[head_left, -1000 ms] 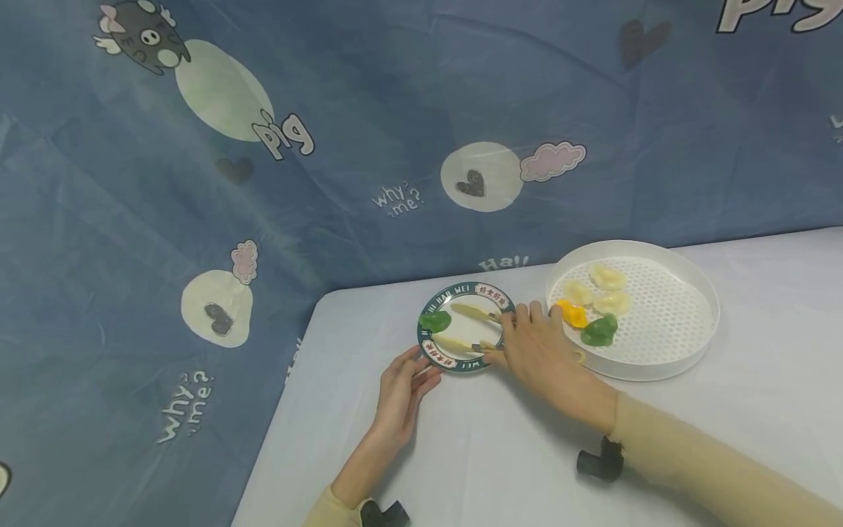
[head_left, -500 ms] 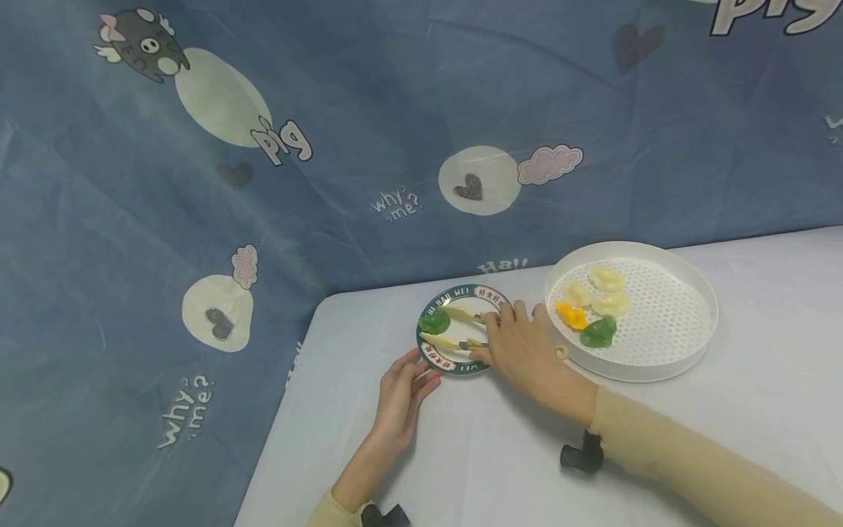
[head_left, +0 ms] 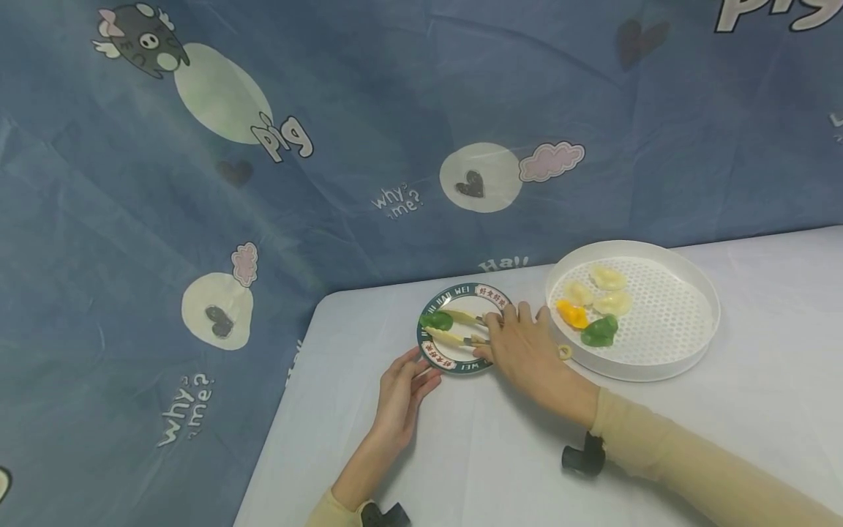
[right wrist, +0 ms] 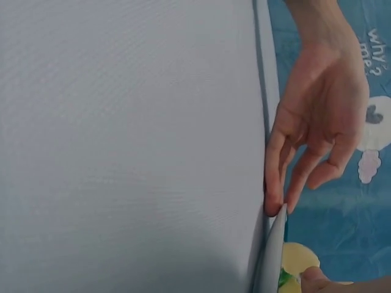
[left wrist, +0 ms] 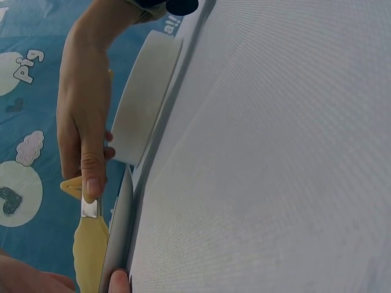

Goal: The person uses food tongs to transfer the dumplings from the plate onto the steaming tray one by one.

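In the head view, my right hand (head_left: 536,359) grips yellow-tipped tongs (head_left: 449,337) above a small plate with a green lettered rim (head_left: 454,294). The tongs' tips are spread apart around a green pepper piece (head_left: 435,320) at the plate's left side; whether they touch it I cannot tell. My left hand (head_left: 397,399) pinches the plate's lower left rim. The left wrist view has the tongs (left wrist: 90,250) side-on, right thumb pressing their metal part. From the right wrist, left fingers (right wrist: 275,183) meet the plate's edge (right wrist: 274,250); the green piece is mostly hidden there.
Right of the plate stands a round white tray (head_left: 698,293) with a perforated bottom. It holds several pale dumplings (head_left: 607,277), a yellow pepper piece (head_left: 571,315) and a green pepper piece (head_left: 599,331). A blue printed cloth (head_left: 369,146) hangs behind the white table (head_left: 481,454).
My right hand has moved left with the tongs, bringing their tips from the plate's middle to around the green pepper piece. The left hand and the plate stay nearly where they were.
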`<control>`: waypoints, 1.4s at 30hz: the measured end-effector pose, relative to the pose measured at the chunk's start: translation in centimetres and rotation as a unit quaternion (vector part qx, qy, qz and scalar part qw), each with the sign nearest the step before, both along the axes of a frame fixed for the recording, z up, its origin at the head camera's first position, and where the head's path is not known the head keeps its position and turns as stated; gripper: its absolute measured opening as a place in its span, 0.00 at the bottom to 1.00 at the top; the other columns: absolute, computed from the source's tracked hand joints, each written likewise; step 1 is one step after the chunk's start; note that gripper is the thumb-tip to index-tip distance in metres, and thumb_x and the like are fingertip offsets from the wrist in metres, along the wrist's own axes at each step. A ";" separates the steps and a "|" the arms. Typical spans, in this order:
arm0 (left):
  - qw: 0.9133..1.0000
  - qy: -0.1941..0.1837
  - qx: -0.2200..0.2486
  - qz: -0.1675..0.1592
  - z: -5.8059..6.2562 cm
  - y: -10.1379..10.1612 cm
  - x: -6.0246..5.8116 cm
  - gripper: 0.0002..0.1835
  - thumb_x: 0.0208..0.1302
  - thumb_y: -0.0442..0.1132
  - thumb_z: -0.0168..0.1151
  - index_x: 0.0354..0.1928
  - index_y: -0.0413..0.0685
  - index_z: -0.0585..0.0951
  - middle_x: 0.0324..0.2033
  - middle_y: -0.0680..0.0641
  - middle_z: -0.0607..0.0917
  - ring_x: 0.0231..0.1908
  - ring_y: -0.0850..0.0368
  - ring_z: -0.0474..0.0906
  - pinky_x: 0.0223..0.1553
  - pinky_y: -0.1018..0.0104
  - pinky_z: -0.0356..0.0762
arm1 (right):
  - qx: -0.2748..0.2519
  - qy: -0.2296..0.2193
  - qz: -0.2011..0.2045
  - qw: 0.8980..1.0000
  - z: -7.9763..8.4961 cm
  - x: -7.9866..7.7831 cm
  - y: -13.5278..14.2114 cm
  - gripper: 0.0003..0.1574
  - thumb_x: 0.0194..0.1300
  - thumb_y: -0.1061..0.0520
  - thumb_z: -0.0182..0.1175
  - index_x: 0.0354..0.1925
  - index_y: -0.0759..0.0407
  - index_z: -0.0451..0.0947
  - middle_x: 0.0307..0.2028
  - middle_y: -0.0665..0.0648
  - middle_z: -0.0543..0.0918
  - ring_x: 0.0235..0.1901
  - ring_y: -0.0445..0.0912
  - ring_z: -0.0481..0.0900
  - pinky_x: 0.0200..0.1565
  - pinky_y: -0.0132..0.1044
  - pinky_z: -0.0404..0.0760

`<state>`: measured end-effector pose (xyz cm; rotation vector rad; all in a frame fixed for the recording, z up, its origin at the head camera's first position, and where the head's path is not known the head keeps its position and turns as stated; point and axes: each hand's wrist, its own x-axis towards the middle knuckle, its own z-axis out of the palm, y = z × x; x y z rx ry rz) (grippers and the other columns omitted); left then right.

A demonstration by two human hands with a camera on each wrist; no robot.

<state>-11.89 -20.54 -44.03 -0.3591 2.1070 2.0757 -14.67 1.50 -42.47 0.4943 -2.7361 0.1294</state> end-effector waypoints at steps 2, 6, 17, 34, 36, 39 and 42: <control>1.000 0.000 0.000 -0.001 0.0 0.0 0.0 0.33 0.81 0.37 0.43 0.82 0.32 0.56 0.70 0.28 0.71 0.58 0.53 0.81 0.66 0.69 0.88 | -0.004 -0.008 0.001 1.000 0.1 0.1 0.1 0.36 0.68 0.30 0.67 0.45 0.61 0.75 0.32 0.62 0.75 0.35 0.56 0.71 0.39 0.53 0.77; 1.000 -0.002 0.004 0.003 0.0 0.0 0.1 0.32 0.81 0.37 0.43 0.82 0.31 0.57 0.69 0.28 0.71 0.58 0.53 0.82 0.66 0.69 0.89 | -0.002 -0.023 -0.001 1.000 0.4 0.4 0.2 0.36 0.69 0.30 0.66 0.47 0.61 0.76 0.33 0.63 0.76 0.36 0.57 0.72 0.40 0.55 0.79; 1.000 0.001 0.008 0.009 -0.1 -0.1 0.1 0.32 0.80 0.35 0.42 0.81 0.31 0.57 0.69 0.28 0.71 0.58 0.52 0.82 0.65 0.68 0.89 | -0.005 -0.045 -0.005 0.999 1.1 1.3 1.3 0.35 0.69 0.31 0.66 0.48 0.60 0.76 0.32 0.62 0.75 0.35 0.56 0.69 0.37 0.50 0.73; 1.000 -0.004 0.000 0.011 -0.2 -0.1 -0.1 0.32 0.78 0.34 0.42 0.81 0.31 0.58 0.68 0.29 0.72 0.58 0.52 0.82 0.65 0.69 0.89 | -0.030 -0.011 -0.039 0.999 3.8 3.9 8.3 0.35 0.70 0.33 0.66 0.42 0.64 0.73 0.28 0.61 0.70 0.33 0.58 0.68 0.35 0.57 0.74; 1.000 -0.003 -0.001 0.010 -0.2 -0.1 -0.1 0.32 0.79 0.34 0.42 0.81 0.31 0.58 0.68 0.29 0.72 0.58 0.52 0.82 0.65 0.69 0.89 | -0.035 -0.019 -0.046 0.998 4.0 4.1 9.3 0.35 0.71 0.33 0.65 0.44 0.64 0.72 0.29 0.63 0.71 0.34 0.60 0.70 0.36 0.61 0.75; 1.000 -0.004 -0.002 0.009 -0.2 -0.1 -0.1 0.32 0.78 0.34 0.41 0.81 0.32 0.58 0.69 0.29 0.72 0.58 0.52 0.82 0.65 0.70 0.89 | -0.040 -0.035 -0.054 0.997 4.3 4.2 10.8 0.34 0.73 0.33 0.64 0.44 0.63 0.72 0.29 0.63 0.72 0.34 0.61 0.70 0.36 0.62 0.74; 1.000 0.000 -0.001 0.006 -0.3 -0.1 -0.1 0.32 0.78 0.34 0.41 0.81 0.31 0.57 0.69 0.28 0.72 0.59 0.51 0.81 0.65 0.70 0.89 | -0.041 -0.036 -0.061 0.997 4.6 4.3 12.2 0.34 0.73 0.33 0.65 0.42 0.64 0.71 0.28 0.63 0.71 0.32 0.60 0.69 0.33 0.59 0.72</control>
